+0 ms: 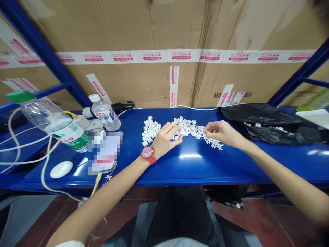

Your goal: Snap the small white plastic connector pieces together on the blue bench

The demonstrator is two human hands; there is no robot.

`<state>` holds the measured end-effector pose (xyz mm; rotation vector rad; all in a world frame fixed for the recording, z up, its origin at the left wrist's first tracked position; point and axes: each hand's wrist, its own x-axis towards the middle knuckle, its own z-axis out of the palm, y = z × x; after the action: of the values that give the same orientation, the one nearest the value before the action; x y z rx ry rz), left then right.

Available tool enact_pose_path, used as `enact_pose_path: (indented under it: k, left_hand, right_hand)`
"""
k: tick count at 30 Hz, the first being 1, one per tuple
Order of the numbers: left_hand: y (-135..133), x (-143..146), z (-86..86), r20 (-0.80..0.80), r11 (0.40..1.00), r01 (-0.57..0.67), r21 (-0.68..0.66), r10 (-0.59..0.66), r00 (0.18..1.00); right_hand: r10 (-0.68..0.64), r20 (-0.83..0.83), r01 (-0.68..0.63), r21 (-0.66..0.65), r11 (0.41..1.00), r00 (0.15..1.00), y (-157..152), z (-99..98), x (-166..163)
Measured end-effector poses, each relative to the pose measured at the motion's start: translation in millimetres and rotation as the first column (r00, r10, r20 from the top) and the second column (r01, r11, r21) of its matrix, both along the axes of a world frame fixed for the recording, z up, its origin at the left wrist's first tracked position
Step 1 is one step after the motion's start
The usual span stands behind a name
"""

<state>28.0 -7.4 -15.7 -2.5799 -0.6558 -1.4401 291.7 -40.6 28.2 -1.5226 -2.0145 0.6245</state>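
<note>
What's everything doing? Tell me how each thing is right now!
White parts, loose in two piles
Left hand, resting on the parts
Right hand, fingers curled at the parts
Black bag, crumpled, parts inside
Big bottle, tilted, green cap on
Small bottle, upright, cap on
Watch, strapped on left wrist

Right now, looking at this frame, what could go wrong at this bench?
The small white plastic pieces lie loose on the smooth blue bench, so the left hand or right hand could sweep some off the edge. More pieces show at the opening of the black plastic bag, and they might spill out if it is knocked.
</note>
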Motion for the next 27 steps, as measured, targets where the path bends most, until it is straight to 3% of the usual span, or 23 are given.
enact_pose_path:
  k: [3, 6, 9, 13, 17, 20, 23, 25, 27]
  left_hand:
    - [9.0, -2.8, -5.8, -0.132, 0.973, -0.222, -0.062, 0.213, 0.968]
    - [12.9, -3.6, -7.9, -0.219, 0.917, -0.388, -0.092, 0.361, 0.906]
    - [8.3, -4.7, -4.1, -0.215, 0.931, -0.358, -0.076, 0.335, 0.917]
    - [-1.1, -9.6, 2.6, -0.161, 0.969, -0.249, 0.001, 0.245, 0.956]
    - [-1.7, -17.4, 5.1, -0.085, 0.965, -0.26, 0.024, 0.261, 0.962]
    - [3.5, -21.4, 6.0, -0.067, 0.933, -0.36, -0.02, 0.358, 0.931]
    - [11.1, -23.0, 5.9, -0.028, 0.889, -0.452, -0.064, 0.452, 0.892]
    - [14.9, -22.9, 4.6, 0.026, 0.899, -0.426, -0.099, 0.43, 0.902]
    - [15.7, -21.4, 2.7, 0.064, 0.936, -0.327, -0.131, 0.338, 0.939]
  right_hand:
    - [-0.044, 0.226, 0.035, 0.044, 0.998, 0.973, 1.1, 5.4, 22.7]
    - [-0.01, 0.302, -0.037, 0.152, 0.988, 0.953, 27.4, 15.7, 9.7]
    - [0.09, 0.328, -0.175, 0.241, 0.955, 0.94, 78.2, 22.5, -45.4]
    - [0.294, 0.309, -0.37, 0.226, 0.901, 0.905, 142.3, 18.8, -144.1]
    - [0.387, 0.284, -0.446, 0.182, 0.876, 0.877, 167.2, 6.2, -199.7]
    - [0.353, 0.225, -0.394, 0.178, 0.902, 0.908, 165.5, 0.7, -192.0]
    - [0.313, 0.13, -0.334, 0.191, 0.923, 0.941, 145.9, 2.6, -156.6]
    - [0.316, 0.003, -0.313, 0.159, 0.936, 0.949, 121.4, 5.8, -130.0]
    - [0.316, -0.277, -0.317, 0.044, 0.948, 0.907, 91.9, 8.4, -107.6]
